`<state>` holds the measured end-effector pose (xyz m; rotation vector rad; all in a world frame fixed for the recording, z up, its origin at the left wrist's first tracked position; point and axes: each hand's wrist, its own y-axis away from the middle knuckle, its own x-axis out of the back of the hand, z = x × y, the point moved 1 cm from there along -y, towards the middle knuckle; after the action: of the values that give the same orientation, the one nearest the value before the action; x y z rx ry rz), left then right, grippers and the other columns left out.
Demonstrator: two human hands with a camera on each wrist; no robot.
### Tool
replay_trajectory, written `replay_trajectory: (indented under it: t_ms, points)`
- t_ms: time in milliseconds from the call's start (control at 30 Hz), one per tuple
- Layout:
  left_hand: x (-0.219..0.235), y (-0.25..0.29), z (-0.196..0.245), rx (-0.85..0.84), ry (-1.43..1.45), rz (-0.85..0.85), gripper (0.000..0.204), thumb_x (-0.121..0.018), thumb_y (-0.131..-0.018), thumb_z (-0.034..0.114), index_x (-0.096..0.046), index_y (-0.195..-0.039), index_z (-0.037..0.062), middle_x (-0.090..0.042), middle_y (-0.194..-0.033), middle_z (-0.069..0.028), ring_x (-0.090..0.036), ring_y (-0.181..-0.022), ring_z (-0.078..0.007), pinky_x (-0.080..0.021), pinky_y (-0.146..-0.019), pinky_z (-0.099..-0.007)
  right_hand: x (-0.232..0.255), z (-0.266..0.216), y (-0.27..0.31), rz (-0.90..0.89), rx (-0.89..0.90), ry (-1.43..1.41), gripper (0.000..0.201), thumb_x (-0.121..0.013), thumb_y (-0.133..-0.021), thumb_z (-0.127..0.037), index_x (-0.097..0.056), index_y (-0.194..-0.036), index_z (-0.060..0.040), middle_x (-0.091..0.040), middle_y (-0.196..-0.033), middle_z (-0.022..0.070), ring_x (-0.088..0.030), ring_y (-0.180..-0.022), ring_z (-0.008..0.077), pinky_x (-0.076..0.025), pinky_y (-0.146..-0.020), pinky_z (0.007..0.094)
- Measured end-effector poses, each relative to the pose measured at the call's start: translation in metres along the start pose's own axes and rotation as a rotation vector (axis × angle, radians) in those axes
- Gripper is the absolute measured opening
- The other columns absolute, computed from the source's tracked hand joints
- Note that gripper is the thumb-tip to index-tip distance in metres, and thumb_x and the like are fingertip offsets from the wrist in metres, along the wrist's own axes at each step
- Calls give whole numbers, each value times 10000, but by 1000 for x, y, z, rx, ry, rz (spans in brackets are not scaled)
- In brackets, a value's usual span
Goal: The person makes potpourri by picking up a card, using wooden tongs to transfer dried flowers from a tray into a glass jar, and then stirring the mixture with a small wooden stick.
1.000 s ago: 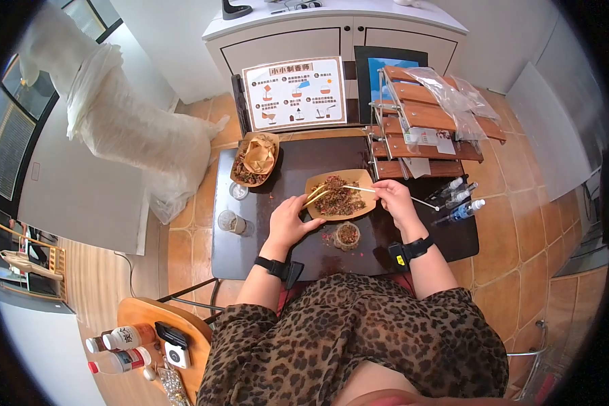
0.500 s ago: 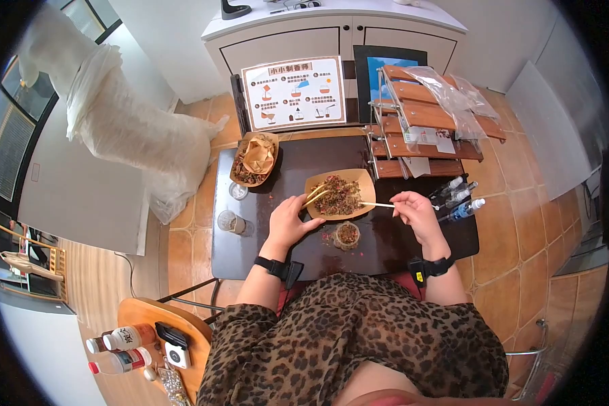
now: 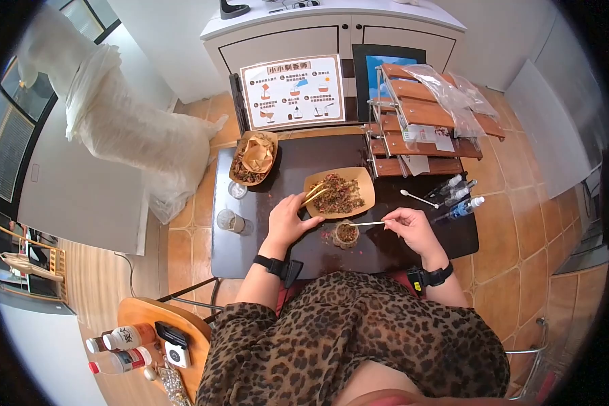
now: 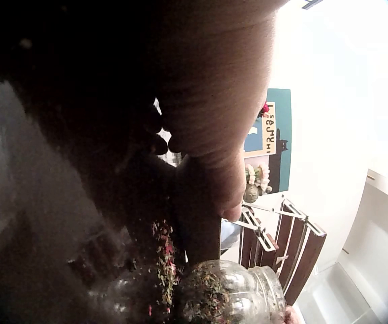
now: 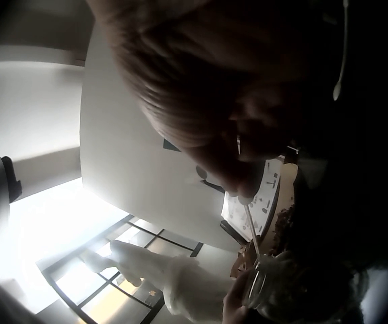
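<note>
My right hand (image 3: 413,227) pinches a thin white spoon (image 3: 370,223) between thumb and fingertips. Its far end reaches the mouth of a small glass jar (image 3: 346,235) filled with dried herb bits. That jar also shows low in the left wrist view, clear glass (image 4: 265,290) with greenish-brown bits inside. At the left corner of a brown paper tray (image 3: 367,186), my left hand (image 3: 285,222) holds the rim, thumb along the near side. Chopped dried herbs and petals (image 3: 342,196) heap inside the tray, and yellowish tongs (image 3: 314,195) lean over its left edge.
A second paper tray (image 3: 239,166) with crumpled paper (image 3: 258,154) stands back left, near a glass cup (image 3: 230,221). Another white spoon (image 3: 419,198) lies right, beside several spray bottles (image 3: 465,209). Behind stand an instruction sign (image 3: 293,91) and a wooden rack (image 3: 423,108).
My right hand has drawn the spoon out of the herbs in the tray, to the right, then down toward me to the jar. The left hand stays at the tray's corner.
</note>
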<state>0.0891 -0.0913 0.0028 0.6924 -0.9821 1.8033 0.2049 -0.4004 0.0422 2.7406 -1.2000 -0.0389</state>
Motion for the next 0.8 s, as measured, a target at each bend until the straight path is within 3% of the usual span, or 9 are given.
replay_trajectory:
  t_ms: [300, 533, 633, 800]
  points:
    - [-1, 0, -1, -6, 13, 3, 641, -851, -700, 455, -651, -1170, 68, -655, -903, -80, -655, -890, -290, -535, -753, -402, 3, -6, 0, -63, 73, 87, 106, -682, -945, -35, -742, -1018, 13, -699, -922, 0, -627, -815, 49, -489, -700, 203]
    - [-1, 0, -1, -24, 1, 19, 640, -849, -703, 453, -648, -1169, 63, -654, -903, -85, -656, -888, -294, -535, -755, -403, 12, -13, -8, 158, 112, -18, 145, -639, -987, -104, -744, -1033, -16, -689, -823, -10, -553, -685, 27, -406, -606, 184]
    - [-1, 0, -1, -24, 4, 14, 639, -845, -708, 458, -647, -1169, 63, -653, -906, -86, -655, -892, -294, -535, -756, -404, 17, -14, -27, 334, 125, 122, 145, -634, -986, -99, -738, -1018, -4, -688, -837, -3, -562, -687, 48, -431, -615, 206]
    - [-1, 0, -2, -13, 10, 1, 642, -841, -711, 468, -647, -1169, 64, -653, -911, -85, -653, -899, -295, -533, -761, -405, 5, -19, -40, 406, 305, 492, 140, -646, -952, -82, -713, -1026, 16, -638, -834, 77, -609, -706, 141, -478, -647, 278]
